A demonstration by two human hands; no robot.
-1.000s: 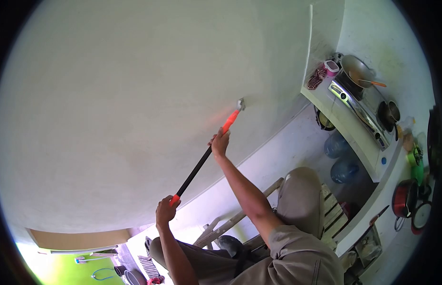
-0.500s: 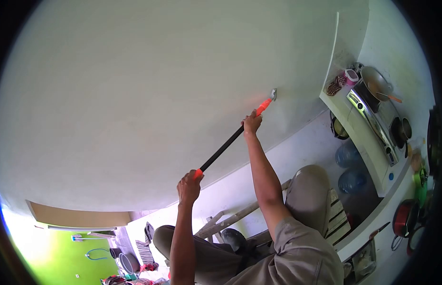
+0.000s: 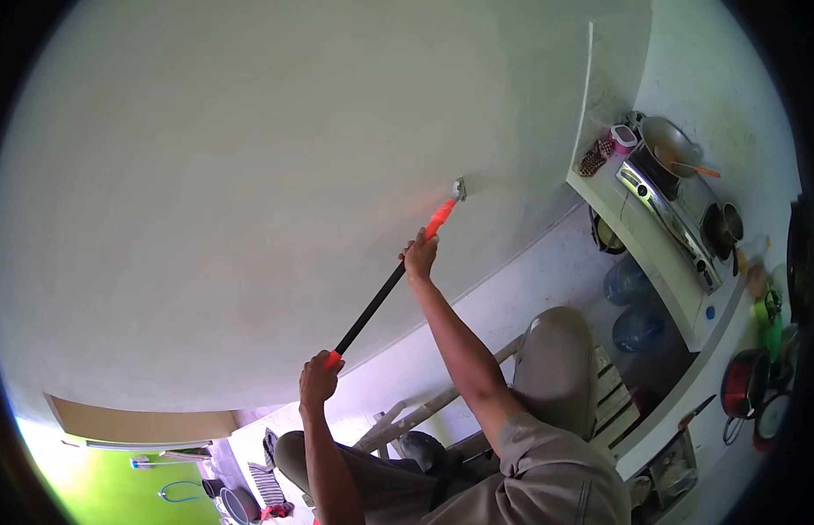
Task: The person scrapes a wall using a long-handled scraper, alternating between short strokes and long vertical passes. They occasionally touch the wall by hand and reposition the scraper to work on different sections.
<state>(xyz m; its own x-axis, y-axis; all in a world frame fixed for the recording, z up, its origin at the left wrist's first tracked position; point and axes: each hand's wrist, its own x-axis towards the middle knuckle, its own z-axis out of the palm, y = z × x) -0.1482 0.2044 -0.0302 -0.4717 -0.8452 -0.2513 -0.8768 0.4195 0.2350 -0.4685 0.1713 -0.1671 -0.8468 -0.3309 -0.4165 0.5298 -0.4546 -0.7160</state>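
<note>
A long-handled scraper (image 3: 370,311) with a black shaft, orange ends and a small metal head slants across the view. Its head (image 3: 459,189) is at the pale wall (image 3: 275,201); whether it presses on the surface is hard to tell. My left hand (image 3: 319,378) is wrapped round the orange lower end of the handle. Further up, my right hand (image 3: 420,255) grips the handle just below the upper orange part. Both arms are stretched out ahead of me, and my bent knees show below.
To the right, a white counter (image 3: 639,210) carries a gas stove (image 3: 669,223), a wok (image 3: 669,144) and a small pot (image 3: 731,222). Blue water jugs (image 3: 637,328) stand beneath it. Wooden slats (image 3: 615,402) and poles (image 3: 437,398) are under my legs. A knife (image 3: 697,411) lies nearby.
Both hands and the scraper have moved left and a little lower in the view, with the grip kept. The background has also shifted slightly as the camera turned.
</note>
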